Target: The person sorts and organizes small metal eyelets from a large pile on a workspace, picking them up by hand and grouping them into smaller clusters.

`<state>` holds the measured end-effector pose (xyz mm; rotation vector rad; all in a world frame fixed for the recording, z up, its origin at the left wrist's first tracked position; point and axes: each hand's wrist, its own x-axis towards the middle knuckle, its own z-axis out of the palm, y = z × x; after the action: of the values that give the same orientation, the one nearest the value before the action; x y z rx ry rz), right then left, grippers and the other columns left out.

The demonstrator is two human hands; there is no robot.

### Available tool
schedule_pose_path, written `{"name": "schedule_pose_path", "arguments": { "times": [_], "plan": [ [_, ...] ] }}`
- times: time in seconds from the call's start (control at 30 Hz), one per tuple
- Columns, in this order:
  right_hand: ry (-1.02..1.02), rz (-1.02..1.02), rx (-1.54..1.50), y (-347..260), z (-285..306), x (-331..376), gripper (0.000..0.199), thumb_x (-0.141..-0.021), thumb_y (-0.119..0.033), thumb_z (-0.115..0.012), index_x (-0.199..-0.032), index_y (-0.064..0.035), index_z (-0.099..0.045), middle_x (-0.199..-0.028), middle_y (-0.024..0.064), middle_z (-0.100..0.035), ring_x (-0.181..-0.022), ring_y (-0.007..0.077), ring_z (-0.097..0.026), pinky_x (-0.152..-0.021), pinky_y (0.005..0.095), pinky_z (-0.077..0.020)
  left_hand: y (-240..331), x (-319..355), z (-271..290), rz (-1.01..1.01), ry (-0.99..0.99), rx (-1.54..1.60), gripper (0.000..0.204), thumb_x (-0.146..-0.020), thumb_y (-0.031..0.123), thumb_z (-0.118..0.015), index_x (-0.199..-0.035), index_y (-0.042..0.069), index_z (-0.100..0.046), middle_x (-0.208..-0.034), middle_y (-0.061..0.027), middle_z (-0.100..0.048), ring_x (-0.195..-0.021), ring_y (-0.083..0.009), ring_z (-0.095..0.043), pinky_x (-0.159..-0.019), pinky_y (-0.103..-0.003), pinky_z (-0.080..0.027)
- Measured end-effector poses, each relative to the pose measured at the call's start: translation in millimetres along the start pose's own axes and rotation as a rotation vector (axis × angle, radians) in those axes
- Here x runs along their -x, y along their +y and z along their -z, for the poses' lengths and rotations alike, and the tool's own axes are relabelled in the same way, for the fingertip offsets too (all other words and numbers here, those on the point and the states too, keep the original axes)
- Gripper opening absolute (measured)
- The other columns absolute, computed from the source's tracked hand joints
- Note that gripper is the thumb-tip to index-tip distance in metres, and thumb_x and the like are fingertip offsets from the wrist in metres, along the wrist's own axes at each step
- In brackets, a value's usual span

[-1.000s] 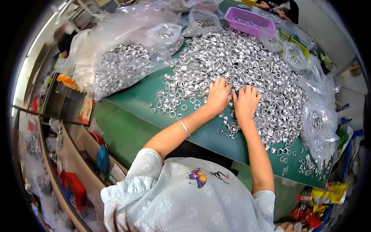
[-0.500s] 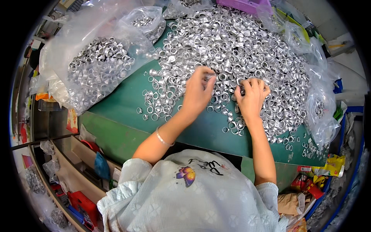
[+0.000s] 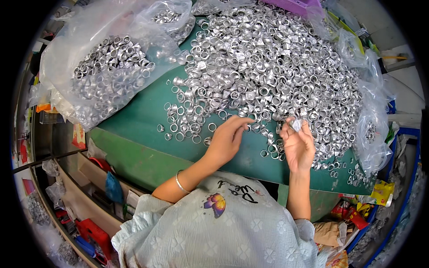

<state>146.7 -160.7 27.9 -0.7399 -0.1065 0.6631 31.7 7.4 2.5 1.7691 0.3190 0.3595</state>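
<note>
A broad heap of silver metal rings (image 3: pixel 268 58) covers much of the green table. My right hand (image 3: pixel 298 149) is turned palm up at the heap's near edge. Its fingers and thumb grip a silver ring (image 3: pixel 296 124) with a wide flat face. To the left, my left hand (image 3: pixel 228 139) hovers over the near fringe of the rings, its fingers stretched forward and its thumb slightly apart. Nothing shows in that hand. Small groups of loose rings (image 3: pixel 180 136) lie left of it on the green table top (image 3: pixel 147 114).
A large clear plastic bag (image 3: pixel 114 67) of rings lies at the left. A purple basket (image 3: pixel 299 6) stands at the far edge, and clear bags (image 3: pixel 371 111) line the right. Open drawers (image 3: pixel 85 196) sit below left; yellow packets (image 3: pixel 383 192) lie at lower right.
Both hands have drawn back from the heap toward me. The right hand has turned palm up, with a ring now visible in its fingers; the left has opened out its fingers.
</note>
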Motion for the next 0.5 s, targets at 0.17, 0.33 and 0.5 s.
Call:
{"name": "schedule_pose_path", "arguments": {
  "times": [0.17,0.33,0.5],
  "plan": [
    [-0.007,-0.106,-0.043,-13.7,11.5,-2.9,0.033,-0.079,-0.005,-0.055,-0.111,-0.0017,-0.047,-0.091,0.0094,-0.052,-0.077,0.0162,-0.050,-0.064,0.0253,-0.0395,13.7,-30.2,-0.1,-0.147,0.074,-0.432,0.028,-0.080,0.000,-0.057,-0.107,0.007,-0.058,-0.097,-0.0087,-0.054,-0.063,-0.0265,-0.056,-0.059,-0.034,-0.046],
    [0.140,0.627,1.956,1.3,-22.1,-40.7,0.018,-0.080,-0.016,-0.063,-0.093,-0.0045,-0.066,-0.062,0.0082,-0.059,-0.049,0.0221,-0.054,-0.050,0.0310,-0.0418,6.6,-76.6,10.2,-0.174,0.080,-0.702,0.027,-0.079,0.007,-0.059,-0.106,0.009,-0.059,-0.110,-0.0067,-0.054,-0.071,-0.0286,-0.061,-0.061,-0.039,-0.049],
    [0.138,0.444,2.224,14.4,-19.4,-63.3,0.020,-0.075,-0.020,-0.067,-0.088,-0.0048,-0.064,-0.067,0.0099,-0.062,-0.054,0.0267,-0.059,-0.049,0.0375,-0.0430,3.8,-81.7,6.2,-0.176,-0.098,-0.887,0.030,-0.077,0.009,-0.060,-0.107,0.009,-0.055,-0.118,-0.0116,-0.049,-0.065,-0.0341,-0.062,-0.058,-0.043,-0.050]
  ]
}}
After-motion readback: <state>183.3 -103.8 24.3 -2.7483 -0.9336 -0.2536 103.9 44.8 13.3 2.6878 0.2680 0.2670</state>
